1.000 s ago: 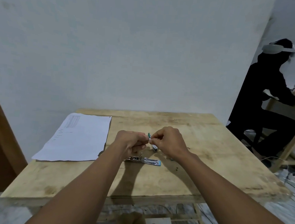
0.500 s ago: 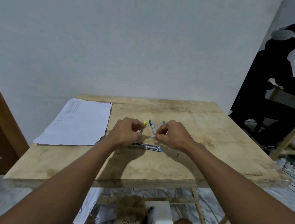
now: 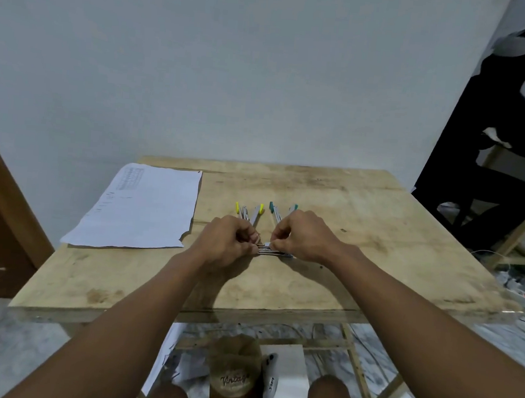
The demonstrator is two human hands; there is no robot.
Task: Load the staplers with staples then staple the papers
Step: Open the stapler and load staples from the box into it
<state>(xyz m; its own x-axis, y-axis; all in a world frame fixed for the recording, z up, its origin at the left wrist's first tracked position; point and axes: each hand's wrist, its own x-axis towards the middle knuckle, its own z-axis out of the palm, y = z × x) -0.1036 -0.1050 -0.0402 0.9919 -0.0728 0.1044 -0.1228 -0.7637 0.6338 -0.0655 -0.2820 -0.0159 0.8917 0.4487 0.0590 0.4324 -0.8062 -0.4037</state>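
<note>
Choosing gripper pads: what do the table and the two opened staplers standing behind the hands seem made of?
Table: bare unvarnished wood, matte, visible grain and stains. Yellow-tipped stapler and teal-tipped stapler: pale grey arms, likely metal; coloured tips probably plastic.

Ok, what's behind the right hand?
A teal-tipped stapler, opened in a V, stands just behind the right hand. Only its two upper arms show; the hinge end is covered by the hand, so how it rests cannot be seen.

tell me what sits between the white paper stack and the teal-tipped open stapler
In the head view, the yellow-tipped open metal stapler lies between the white paper stack and the teal-tipped open stapler.
</note>
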